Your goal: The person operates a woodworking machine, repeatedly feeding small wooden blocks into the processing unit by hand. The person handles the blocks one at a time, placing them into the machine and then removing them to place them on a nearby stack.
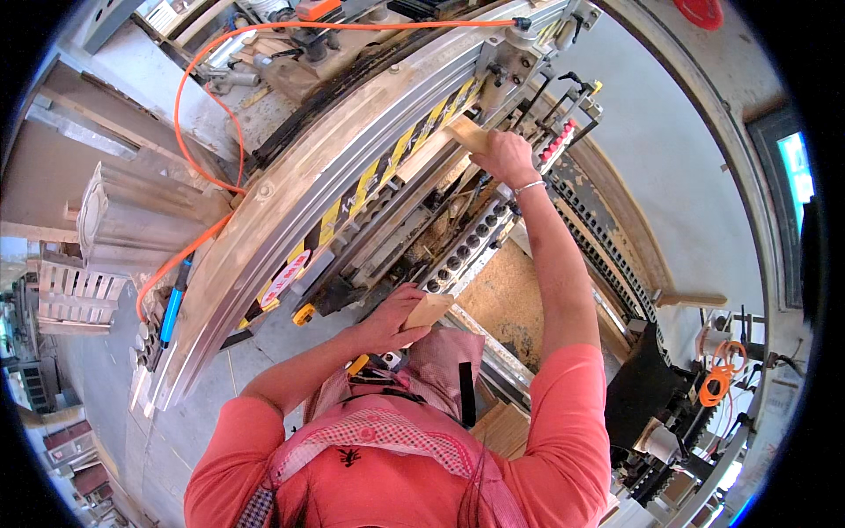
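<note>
Fingers of the right hand point(509, 158) were curled round an upper wood piece point(467, 134) at the upper centre of the frame, and those of the left hand point(385, 322) pinched a lower wood piece point(429, 311), thumb beneath, near the middle. On my distant feed the biggest thing was the machine's long beam point(304, 150), bent by the lens from the lower left to the top of the frame, with a black-and-yellow striped band point(361, 189) along its inner side. An orange hose point(177, 114) looped across the upper left. Right of centre I saw a dusty tan panel point(502, 295), and beside it a row of round black knobs point(453, 261) slanting up toward the right wrist. Smaller again, a pale wooden strip point(429, 160) lay next to the band; whether the upper piece touched it, I could not tell. As for progress, I judged the work to be partway: one piece was out at the machine, the other close to the pink apron point(427, 356), both in the grasp and neither set down. I could make out no finished joint or cut, so handling of both looked incomplete to me.
</note>
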The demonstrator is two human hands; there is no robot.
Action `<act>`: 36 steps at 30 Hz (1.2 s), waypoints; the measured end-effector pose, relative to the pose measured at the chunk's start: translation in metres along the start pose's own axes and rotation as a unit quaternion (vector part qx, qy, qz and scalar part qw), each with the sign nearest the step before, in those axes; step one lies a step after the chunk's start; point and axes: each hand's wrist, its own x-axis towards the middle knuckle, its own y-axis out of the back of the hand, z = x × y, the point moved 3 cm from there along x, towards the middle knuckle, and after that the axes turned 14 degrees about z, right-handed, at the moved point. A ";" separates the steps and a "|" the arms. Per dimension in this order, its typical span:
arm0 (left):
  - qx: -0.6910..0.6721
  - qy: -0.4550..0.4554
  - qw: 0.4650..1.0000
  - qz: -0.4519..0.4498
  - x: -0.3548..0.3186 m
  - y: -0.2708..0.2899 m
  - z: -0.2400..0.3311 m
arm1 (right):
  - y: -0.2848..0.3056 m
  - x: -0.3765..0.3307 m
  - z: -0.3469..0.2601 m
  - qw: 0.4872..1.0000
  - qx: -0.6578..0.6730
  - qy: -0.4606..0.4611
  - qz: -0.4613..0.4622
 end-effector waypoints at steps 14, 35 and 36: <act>-0.020 -0.003 1.000 -0.017 0.004 0.000 0.001 | -0.006 0.012 0.002 1.000 0.000 0.006 -0.019; -0.034 0.056 0.998 -0.025 0.006 0.000 0.004 | -0.007 0.013 0.003 1.000 0.016 0.014 -0.004; -0.036 0.053 0.998 -0.024 0.007 0.000 0.005 | -0.007 0.013 0.002 1.000 0.013 0.012 -0.003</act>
